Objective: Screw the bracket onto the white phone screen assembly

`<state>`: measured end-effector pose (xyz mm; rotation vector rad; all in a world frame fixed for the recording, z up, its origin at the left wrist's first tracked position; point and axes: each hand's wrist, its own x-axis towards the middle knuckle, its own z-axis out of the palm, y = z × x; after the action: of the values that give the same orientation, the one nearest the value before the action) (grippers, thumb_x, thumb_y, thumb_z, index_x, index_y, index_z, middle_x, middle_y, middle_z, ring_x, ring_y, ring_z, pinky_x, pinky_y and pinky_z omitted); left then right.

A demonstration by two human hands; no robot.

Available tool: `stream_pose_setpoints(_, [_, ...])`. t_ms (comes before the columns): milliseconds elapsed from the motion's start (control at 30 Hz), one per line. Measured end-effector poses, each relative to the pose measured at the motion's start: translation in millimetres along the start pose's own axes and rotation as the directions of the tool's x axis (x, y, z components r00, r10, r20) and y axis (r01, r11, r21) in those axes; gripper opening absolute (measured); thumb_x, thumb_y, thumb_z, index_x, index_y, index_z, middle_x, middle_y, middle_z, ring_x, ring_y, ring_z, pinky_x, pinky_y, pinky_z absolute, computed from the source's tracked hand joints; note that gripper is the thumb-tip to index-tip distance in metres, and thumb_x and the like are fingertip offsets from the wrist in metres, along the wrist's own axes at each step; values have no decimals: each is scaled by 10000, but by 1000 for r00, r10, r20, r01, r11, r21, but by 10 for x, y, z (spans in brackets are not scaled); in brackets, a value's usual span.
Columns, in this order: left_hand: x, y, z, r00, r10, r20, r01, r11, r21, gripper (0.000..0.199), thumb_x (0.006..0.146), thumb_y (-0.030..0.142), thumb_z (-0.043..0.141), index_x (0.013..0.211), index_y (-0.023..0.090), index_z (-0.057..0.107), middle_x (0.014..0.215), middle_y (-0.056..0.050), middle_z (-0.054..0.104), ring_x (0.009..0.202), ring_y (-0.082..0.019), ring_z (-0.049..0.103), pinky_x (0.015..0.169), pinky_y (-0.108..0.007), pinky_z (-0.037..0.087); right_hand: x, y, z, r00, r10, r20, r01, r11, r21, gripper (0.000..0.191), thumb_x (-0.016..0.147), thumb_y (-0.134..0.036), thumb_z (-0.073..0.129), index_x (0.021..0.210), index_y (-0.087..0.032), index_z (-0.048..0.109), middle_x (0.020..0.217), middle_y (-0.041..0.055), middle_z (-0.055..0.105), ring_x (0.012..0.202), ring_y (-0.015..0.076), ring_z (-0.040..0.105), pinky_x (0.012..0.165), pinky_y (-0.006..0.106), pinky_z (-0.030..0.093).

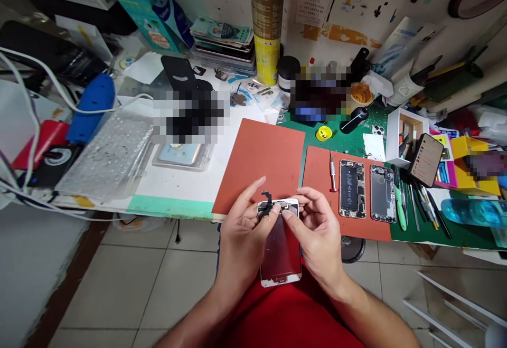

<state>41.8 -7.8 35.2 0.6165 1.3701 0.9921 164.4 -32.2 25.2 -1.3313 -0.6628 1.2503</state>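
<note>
- Left hand [242, 226]: grip closed on the left edge of a white-framed phone screen assembly [280, 250], its thumb on the small parts at the top end.
- Right hand [321, 226]: grip closed at the upper right corner of the same assembly, thumb tip close to the other thumb.
- Screen assembly: held between both hands, over the wearer's red clothing [277, 319] and at the near edge of the desk [174, 181]. Dark, reddish face up; a thin black ribbon cable [266, 198] sticks up from its top left.
- Just beyond the hands: a bare, brick-red rectangular mat [265, 152].
- To the right, a second brick-red mat [320, 163] carries a slim silver screwdriver with a red end [332, 171], an opened phone body with a black battery [350, 189] and, beside that, a dark phone housing [382, 194].
- By the second mat's right edge: a green-handled tool [400, 208] next to slim metal tools [425, 205].
- Farther back: a small round yellow tub [324, 133] on a green surface [344, 142]; a tall brown-and-yellow spray can [266, 31] stands near the wall.
</note>
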Motion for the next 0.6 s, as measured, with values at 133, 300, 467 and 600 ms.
stream_pose_setpoints(133, [13,7,17,999,11,-37,-10,999,49,751,776,333,890,1479,276,632,819,10,793,723,-141,735,690,-195,586,8,10,15,1000,0,-17,0,1000,8,379,879,-325,832,1215,-278,661,1061,25,731,941,180,710,884,331,604])
stream_pose_setpoints(300, [31,-19,7,998,32,-50,-28,996,86,736,773,349,897,1461,274,646,933,-13,804,713,-133,713,679,-205,580,37,9,50,998,23,-58,-23,1000,9,387,872,-359,840,1200,-271,654,1016,20,726,911,183,711,852,337,614])
stream_pose_setpoints(467, [68,-47,2,999,-24,-41,27,997,68,763,738,381,918,1442,261,653,892,-17,796,682,-152,713,624,-223,578,50,27,60,996,13,-86,-11,1000,25,393,864,-345,849,1195,-268,651,1006,14,725,911,179,715,845,323,607])
stream_pose_setpoints(600, [105,-82,-2,995,-101,20,102,994,-47,558,688,405,948,1169,201,754,881,-39,796,763,-170,740,675,-224,586,52,54,54,995,-6,-104,9,1000,22,385,876,-333,840,1201,-267,645,1008,14,718,906,169,707,834,303,598])
